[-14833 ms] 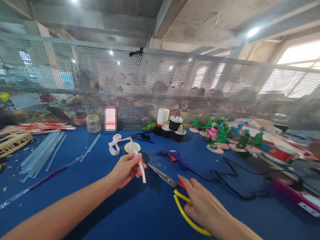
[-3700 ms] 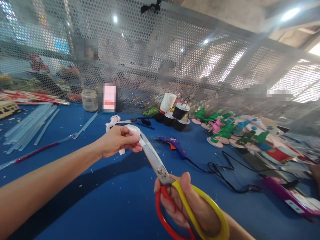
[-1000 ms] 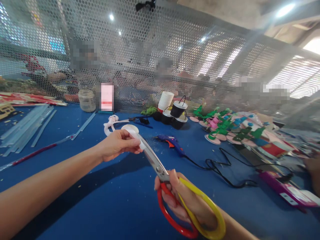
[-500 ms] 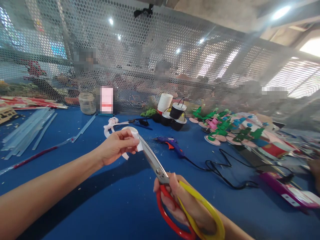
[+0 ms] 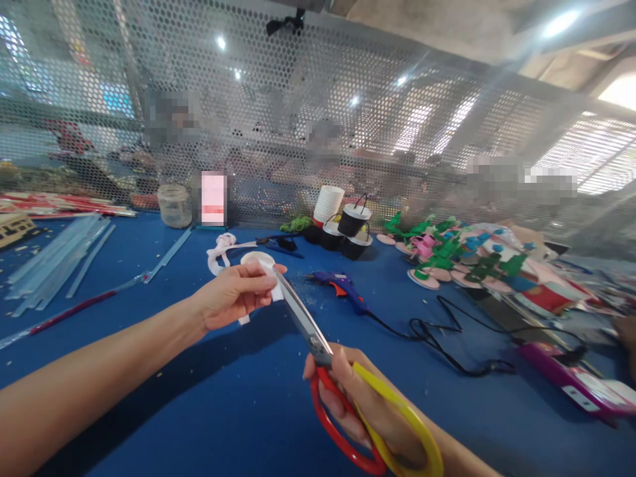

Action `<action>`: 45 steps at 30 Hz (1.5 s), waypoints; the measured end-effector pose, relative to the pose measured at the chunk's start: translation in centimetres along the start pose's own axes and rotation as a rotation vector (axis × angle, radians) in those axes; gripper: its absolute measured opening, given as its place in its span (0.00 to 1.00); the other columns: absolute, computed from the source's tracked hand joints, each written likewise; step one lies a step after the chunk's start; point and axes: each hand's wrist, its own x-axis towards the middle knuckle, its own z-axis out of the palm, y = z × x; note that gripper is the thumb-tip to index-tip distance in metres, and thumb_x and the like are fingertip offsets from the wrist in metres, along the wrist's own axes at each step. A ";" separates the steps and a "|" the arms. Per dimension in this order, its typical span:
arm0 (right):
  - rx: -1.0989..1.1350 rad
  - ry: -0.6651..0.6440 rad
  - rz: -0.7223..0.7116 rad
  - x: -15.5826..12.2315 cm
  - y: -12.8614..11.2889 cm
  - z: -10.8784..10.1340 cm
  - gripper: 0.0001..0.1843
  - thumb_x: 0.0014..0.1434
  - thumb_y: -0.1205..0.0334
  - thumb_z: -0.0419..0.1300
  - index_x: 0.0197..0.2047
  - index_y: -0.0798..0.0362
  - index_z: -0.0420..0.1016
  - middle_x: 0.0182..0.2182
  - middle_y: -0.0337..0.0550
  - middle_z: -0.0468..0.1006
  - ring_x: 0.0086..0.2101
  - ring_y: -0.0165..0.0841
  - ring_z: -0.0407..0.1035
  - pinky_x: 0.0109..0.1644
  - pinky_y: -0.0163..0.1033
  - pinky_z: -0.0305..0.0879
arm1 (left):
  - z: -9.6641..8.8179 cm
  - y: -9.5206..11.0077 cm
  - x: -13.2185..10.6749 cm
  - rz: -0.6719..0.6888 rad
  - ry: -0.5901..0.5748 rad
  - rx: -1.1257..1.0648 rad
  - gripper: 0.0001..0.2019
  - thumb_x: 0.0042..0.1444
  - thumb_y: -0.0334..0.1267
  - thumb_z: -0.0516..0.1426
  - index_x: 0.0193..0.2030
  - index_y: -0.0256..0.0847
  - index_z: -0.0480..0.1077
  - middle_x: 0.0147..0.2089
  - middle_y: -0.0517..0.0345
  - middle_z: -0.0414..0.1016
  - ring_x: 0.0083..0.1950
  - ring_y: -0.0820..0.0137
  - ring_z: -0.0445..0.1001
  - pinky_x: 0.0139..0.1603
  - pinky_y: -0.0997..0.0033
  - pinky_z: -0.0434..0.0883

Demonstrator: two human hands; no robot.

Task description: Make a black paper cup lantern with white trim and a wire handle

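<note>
Scissors (image 5: 317,344) in right grip (image 5: 380,416), earlier apart, now meet white strip (image 5: 277,291) in left grip (image 5: 232,291).

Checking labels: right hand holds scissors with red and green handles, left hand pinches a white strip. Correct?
No: the head view shows the scissors in the right hand have red and yellow handles, not green. The rest stands.

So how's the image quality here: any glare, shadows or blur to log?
Head view, upper right: the ceiling lamp and window glare; head view, lower left: a dark shadow lies beside the left forearm on the blue table; head view, right edge: the clutter looks smeared; head view, centre: the scissors read fairly clearly.
</note>
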 end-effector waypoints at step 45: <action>-0.021 -0.099 -0.054 0.1 -0.2 -0.6 0.31 0.50 0.34 0.44 0.36 0.55 0.63 0.15 0.29 0.58 0.11 0.17 0.46 0.11 0.24 0.46 | -0.3 0.2 0.1 0.165 0.057 0.297 0.06 0.40 0.32 0.63 0.25 0.33 0.71 0.18 0.62 0.70 0.21 0.78 0.68 0.28 0.74 0.67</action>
